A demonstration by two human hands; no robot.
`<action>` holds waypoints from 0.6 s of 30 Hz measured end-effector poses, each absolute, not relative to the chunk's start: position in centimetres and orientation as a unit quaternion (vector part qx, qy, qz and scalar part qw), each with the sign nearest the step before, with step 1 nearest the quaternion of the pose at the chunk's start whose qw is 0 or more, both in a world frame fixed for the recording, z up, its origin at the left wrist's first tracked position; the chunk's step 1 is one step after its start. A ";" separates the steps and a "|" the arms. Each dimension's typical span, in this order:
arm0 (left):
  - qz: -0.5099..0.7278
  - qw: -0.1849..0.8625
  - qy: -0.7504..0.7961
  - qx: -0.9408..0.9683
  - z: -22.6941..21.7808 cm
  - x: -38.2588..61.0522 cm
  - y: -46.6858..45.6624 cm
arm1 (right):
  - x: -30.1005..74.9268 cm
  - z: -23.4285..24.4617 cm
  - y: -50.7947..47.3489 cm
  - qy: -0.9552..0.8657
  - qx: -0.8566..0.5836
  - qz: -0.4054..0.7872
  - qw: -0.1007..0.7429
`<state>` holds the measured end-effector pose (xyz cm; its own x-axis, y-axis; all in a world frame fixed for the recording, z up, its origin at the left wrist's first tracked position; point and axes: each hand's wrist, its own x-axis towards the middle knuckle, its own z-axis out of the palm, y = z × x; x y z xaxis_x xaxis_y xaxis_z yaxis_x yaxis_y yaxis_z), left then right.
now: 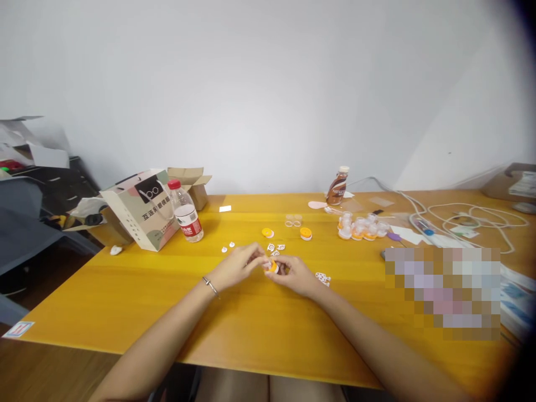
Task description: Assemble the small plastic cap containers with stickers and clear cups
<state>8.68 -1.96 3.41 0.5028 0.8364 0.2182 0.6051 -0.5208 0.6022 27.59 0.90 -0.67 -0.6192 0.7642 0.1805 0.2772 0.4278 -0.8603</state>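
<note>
Above the middle of the table, my right hand (295, 273) grips a small orange-and-white round piece (273, 267) between thumb and fingers. My left hand (243, 263) is closed in a pinch at the left side of this piece. What its fingertips hold is too small to make out. Just beyond the hands lie several small white wheel-shaped parts (281, 247). Farther back are an orange-topped disc (267, 233), another orange disc (306, 234) and two clear rings (289, 221). Two small white parts (224, 249) lie left of them, and more white parts (322, 277) lie beside my right wrist.
A water bottle (185, 215), a paper bag (146, 215) and a cardboard box (196, 190) stand at the left. Clustered clear-and-orange containers (363, 228) sit at the right, near a brown drink bottle (337, 188). White cables (473, 207) and a pixelated area lie farther right.
</note>
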 end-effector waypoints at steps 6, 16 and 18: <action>0.277 0.231 0.394 0.846 3.1 8.7 -1.6 | 27.7 -1.0 1.2 -0.801 -0.331 0.403 0.293; 0.274 0.218 0.443 0.825 2.6 8.7 -1.4 | 27.8 -1.0 1.4 -0.816 -0.326 0.371 0.300; 0.257 0.219 0.477 0.811 2.3 8.9 -1.4 | 27.9 -1.0 1.4 -0.823 -0.320 0.363 0.298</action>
<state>8.95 -1.36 2.30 0.4116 0.8873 0.2081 0.6615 -0.4480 0.6015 27.92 1.38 -1.00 -0.6169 0.7436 0.2577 0.3107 0.5310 -0.7884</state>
